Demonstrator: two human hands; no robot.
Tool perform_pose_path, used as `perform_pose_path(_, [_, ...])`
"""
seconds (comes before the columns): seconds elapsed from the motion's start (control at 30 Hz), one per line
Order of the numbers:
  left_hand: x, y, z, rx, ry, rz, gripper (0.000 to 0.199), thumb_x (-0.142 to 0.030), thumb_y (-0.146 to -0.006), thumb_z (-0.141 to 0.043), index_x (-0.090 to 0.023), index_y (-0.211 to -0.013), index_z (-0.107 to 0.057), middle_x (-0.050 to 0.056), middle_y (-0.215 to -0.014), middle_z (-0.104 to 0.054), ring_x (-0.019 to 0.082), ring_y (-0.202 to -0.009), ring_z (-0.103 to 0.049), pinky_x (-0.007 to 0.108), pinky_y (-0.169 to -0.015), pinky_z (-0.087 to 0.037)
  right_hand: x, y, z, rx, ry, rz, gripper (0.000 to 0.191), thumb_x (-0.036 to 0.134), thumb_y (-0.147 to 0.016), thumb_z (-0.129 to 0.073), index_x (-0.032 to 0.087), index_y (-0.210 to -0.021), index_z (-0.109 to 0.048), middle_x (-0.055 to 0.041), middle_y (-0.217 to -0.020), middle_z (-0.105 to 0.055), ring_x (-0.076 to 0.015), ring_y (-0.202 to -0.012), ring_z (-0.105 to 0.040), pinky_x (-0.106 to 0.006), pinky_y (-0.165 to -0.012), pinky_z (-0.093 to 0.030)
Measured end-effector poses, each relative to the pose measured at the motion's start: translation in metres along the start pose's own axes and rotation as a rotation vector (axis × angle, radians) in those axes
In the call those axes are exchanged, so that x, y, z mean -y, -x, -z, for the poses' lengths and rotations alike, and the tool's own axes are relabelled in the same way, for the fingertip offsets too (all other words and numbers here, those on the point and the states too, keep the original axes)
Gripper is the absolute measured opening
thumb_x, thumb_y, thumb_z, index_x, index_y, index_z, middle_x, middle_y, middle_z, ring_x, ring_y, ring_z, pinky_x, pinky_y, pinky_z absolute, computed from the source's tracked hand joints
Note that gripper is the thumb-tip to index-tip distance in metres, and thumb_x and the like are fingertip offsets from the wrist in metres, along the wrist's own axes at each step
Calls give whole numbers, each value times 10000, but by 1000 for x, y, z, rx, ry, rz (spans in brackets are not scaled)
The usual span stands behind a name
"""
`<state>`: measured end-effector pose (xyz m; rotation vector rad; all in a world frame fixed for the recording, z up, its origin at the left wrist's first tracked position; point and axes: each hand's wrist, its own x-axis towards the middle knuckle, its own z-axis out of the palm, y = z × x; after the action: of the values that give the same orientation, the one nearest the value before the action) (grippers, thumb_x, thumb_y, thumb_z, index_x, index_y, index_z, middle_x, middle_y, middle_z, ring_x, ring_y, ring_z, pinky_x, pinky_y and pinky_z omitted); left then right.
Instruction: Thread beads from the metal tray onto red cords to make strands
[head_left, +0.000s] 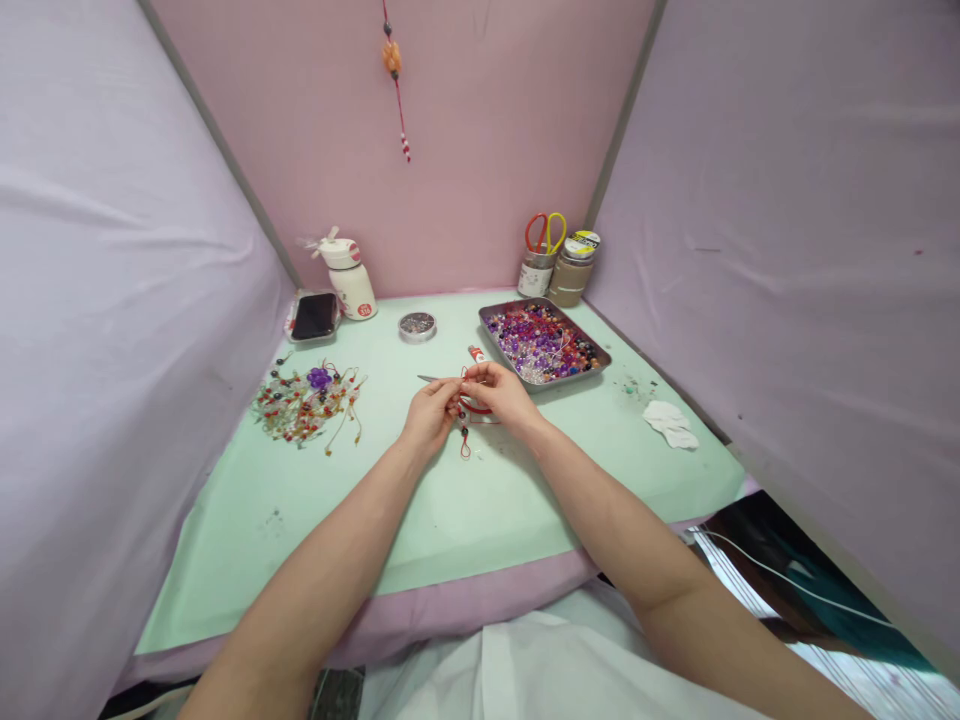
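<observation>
Near the middle of the table, my left hand (433, 412) and my right hand (501, 392) meet, fingertips pinched together. Between them is a thin red beaded cord (464, 433) with dark beads, its loop dangling below my left fingers. The exact grip of each fingertip is too small to make out. Beneath and behind the hands lies a pair of scissors (426, 378), blade tip pointing left and red handle partly hidden by my right hand. Just beyond my right fingers is a small red-and-white object (477, 354).
To the right stands a metal tray (606, 362) of mixed beads, with a cup (535, 275) of scissors and a jar (571, 275) behind. A round bead container (417, 327), white bottle (352, 285), phone (315, 316) and beaded strand pile (307, 405) lie left. White tissue (670, 424) lies right.
</observation>
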<state>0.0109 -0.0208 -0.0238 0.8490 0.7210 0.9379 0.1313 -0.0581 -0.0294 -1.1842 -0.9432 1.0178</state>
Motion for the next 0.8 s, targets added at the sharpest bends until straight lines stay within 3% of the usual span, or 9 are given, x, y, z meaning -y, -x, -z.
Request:
perform_pose_path(0.23, [-1, -1, 3, 24, 39, 11, 228, -257, -570, -776, -121, -634, -605, -46, -520, -458, 37, -462, -374, 190, -448, -261, 5, 3, 5, 128, -81, -147, 330, 289, -597, -765, 194, -864, -595, 18, -715, -625, -88, -568, -540, -230, -542, -430])
perform_pose_path(0.4, [-1, -2, 3, 53, 66, 38, 259, -262, -574, -786, -122, -624, -574, -58, -516, -427, 25, -451, -345, 186, -439, -237, 5, 1, 8, 69, -91, -81, 271, 304, -619, -750, 195, -818, -601, 7, -769, -639, -98, -653, -584, -216, -571, -438])
perform_pose_path(0.8, [2, 0, 1, 11, -60, -43, 177, -243, -570, -745, -126, -656, -644, -49, -499, -445, 42, -458, -335, 197, -439, -224, 10, 4, 5, 33, 15, -3, 297, 361, -596, -765, 186, -786, -619, 27, -693, -602, -74, -558, -461, -220, -523, -352])
